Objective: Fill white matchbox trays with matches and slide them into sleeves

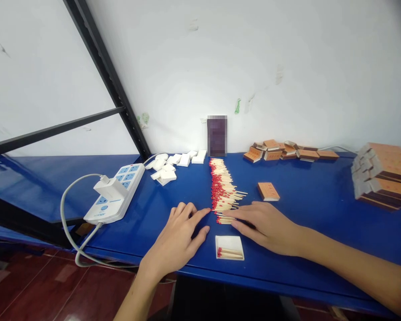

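A long row of red-tipped matches [222, 187] lies on the blue table [321, 214], running from the wall toward me. My left hand [180, 236] rests flat on the table just left of the row's near end, fingers spread and open, the forefinger tip touching the match heads. From the right, my right hand [263, 225] lies over the near end of the row, fingers stretched across the match sticks. A white open matchbox tray [229, 248] with a few matches in it sits between my hands near the front edge.
A single orange matchbox sleeve [268, 191] lies right of the row. More orange sleeves [287, 150] line the wall and a stack [384, 176] stands far right. White trays [173, 165] and a white power strip [116, 194] with cable lie left. A black shelf frame [103, 67] rises behind.
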The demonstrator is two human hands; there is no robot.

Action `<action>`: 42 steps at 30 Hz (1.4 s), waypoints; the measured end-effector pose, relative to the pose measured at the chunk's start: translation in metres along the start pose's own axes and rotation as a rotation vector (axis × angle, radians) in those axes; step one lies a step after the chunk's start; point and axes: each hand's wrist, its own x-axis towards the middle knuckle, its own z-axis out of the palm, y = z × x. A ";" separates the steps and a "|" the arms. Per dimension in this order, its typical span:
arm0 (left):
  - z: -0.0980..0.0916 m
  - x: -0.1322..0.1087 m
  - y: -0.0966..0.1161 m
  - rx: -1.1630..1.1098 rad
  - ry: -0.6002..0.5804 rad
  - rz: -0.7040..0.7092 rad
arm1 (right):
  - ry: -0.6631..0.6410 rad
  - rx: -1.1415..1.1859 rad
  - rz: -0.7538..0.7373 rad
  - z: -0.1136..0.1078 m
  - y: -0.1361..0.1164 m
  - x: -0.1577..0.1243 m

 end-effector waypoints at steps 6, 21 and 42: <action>-0.001 -0.001 0.000 -0.006 -0.020 0.001 | -0.026 -0.031 -0.011 -0.001 0.001 -0.002; -0.001 0.000 -0.001 -0.005 -0.045 0.000 | 0.038 0.025 0.030 0.005 0.005 -0.002; -0.001 0.000 0.000 -0.021 -0.042 0.001 | 0.049 -0.001 0.050 0.007 0.004 -0.003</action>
